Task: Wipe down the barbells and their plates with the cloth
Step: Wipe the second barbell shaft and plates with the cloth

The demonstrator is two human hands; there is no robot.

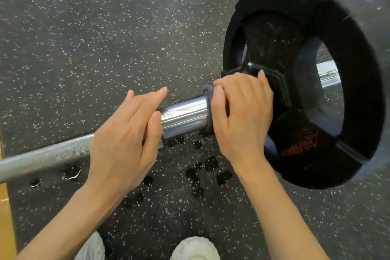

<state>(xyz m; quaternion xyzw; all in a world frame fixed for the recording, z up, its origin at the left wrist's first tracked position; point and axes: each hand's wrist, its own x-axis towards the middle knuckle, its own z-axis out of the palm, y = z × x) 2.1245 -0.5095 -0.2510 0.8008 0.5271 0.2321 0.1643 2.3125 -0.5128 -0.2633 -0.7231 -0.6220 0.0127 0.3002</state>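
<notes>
A chrome barbell (pixel 183 115) lies across the speckled rubber floor, from the lower left up to the right. A black weight plate (pixel 358 82) with orange lettering sits on its sleeve at the right. My right hand (pixel 242 112) grips a dark grey cloth (pixel 207 110) wrapped round the sleeve, right against the plate's hub. My left hand (pixel 124 135) rests on the bar where the sleeve begins, fingers straight and thumb against the chrome. Most of the cloth is hidden under my right hand.
Dark pits (pixel 198 167) mark the rubber floor (pixel 95 38) under the bar. My white shoes (pixel 195 249) stand at the bottom edge. A yellow strip (pixel 4 207) runs along the left edge. The bar's end (pixel 329 75) shows through the plate's opening.
</notes>
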